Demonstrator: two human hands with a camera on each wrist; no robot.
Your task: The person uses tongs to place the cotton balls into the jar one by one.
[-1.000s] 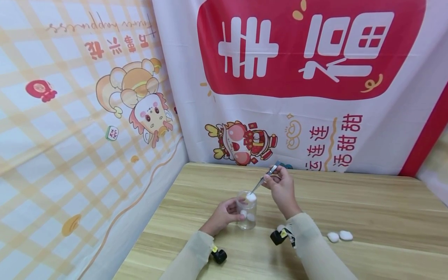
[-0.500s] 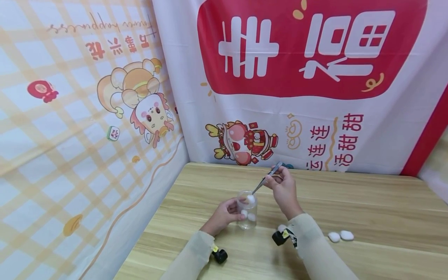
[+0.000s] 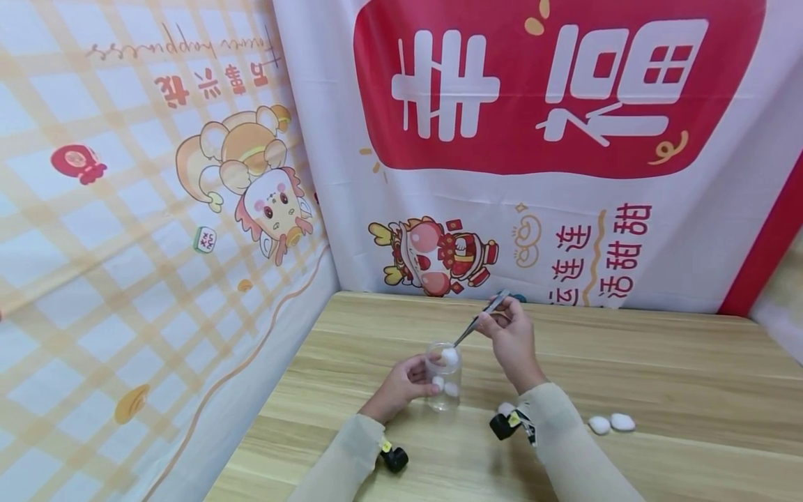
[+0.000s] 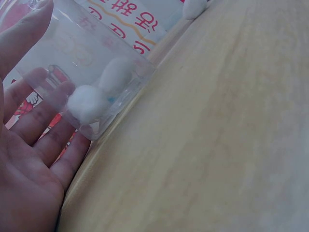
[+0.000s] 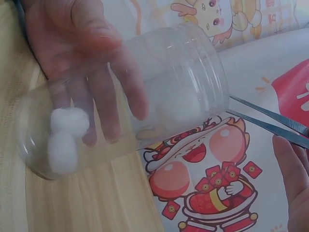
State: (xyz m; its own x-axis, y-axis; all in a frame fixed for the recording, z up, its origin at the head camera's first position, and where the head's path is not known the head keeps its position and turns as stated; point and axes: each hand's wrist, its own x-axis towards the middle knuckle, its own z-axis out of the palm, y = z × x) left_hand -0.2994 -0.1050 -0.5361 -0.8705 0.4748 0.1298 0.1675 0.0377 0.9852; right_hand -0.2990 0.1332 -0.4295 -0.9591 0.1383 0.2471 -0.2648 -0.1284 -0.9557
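Jar (image 3: 442, 376), three cotton balls inside (image 3: 449, 356), two outside (image 3: 610, 422)

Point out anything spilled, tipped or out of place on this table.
Nothing stands out. The clear plastic jar stands upright in the left hand, and two white cotton balls lie loose on the wooden table.

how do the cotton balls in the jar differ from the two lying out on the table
The cotton balls in the jar sit stacked at the bottom of the clear jar, which the left hand holds; the two cotton balls on the table lie side by side on bare wood, right of the right sleeve, untouched. Both sets are white and fluffy.
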